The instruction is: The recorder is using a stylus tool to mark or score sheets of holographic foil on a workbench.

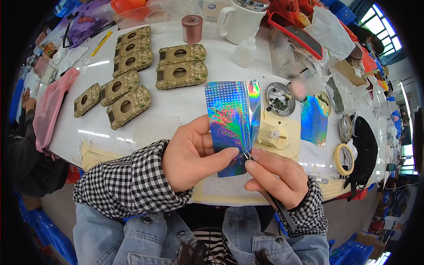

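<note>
Between the thumb and fingers of my left hand (187, 157) is a shiny holographic sheet (226, 112) with rows of small squares, its right part bent up. My right hand (282, 179) pinches dark tweezers (282, 211). Their tips touch or nearly touch the lower part of the sheet, close to my left thumb; whether anything small sits in them I cannot make out. Several camouflage-painted toy tank hulls (181, 75), each with a round hole on top, lie beyond my left hand.
Right of the sheet stand a round metal dish (280, 99) with small dark green bits and a pale block (274, 134) on yellowish tape. Farther right are another holographic sheet (312, 121) and a tape roll (344, 159). A white mug (240, 22) and a red-cased phone (296, 35) sit at the back.
</note>
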`<act>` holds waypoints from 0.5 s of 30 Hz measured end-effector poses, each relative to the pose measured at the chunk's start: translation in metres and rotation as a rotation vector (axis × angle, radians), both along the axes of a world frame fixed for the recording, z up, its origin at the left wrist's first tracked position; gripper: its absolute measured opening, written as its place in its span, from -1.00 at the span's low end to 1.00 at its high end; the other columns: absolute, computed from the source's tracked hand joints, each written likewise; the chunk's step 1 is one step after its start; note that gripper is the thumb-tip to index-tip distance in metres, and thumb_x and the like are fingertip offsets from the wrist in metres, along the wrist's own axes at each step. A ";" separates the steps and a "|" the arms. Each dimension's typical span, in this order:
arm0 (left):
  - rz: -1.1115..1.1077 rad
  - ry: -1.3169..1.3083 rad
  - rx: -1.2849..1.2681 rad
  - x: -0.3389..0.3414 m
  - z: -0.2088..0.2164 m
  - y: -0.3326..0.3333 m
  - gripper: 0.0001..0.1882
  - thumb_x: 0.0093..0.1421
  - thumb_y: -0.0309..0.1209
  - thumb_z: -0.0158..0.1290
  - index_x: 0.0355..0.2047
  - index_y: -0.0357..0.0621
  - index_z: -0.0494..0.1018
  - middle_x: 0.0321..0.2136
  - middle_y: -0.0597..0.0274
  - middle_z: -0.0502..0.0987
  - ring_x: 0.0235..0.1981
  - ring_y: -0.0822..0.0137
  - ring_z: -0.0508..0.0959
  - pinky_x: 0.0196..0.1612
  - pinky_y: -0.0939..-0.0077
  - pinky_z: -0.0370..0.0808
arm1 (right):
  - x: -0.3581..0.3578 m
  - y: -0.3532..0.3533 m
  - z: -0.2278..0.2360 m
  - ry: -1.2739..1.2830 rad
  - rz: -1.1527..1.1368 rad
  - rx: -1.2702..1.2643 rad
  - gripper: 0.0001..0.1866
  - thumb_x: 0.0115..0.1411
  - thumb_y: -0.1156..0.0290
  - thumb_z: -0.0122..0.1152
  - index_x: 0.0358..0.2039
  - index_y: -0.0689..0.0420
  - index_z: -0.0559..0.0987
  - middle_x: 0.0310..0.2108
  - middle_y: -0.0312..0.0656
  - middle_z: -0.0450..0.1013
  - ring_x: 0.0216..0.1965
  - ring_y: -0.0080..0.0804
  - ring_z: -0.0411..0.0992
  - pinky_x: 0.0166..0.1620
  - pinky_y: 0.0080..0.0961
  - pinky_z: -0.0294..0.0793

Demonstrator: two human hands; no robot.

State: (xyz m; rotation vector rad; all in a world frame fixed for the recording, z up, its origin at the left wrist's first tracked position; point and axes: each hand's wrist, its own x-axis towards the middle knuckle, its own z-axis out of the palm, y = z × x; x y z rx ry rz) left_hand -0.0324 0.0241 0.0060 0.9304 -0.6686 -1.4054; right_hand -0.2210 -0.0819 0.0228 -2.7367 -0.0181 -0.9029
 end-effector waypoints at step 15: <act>0.009 -0.035 0.007 0.000 -0.001 0.000 -0.54 0.19 -0.64 0.01 0.10 -0.31 0.22 -0.12 0.10 0.54 -0.12 0.45 0.54 -0.05 0.57 0.50 | 0.001 0.001 -0.002 0.023 -0.014 0.026 -0.63 -0.03 0.39 0.39 -0.18 0.22 0.59 -0.26 -0.09 0.51 -0.25 -0.25 0.56 -0.27 -0.50 0.56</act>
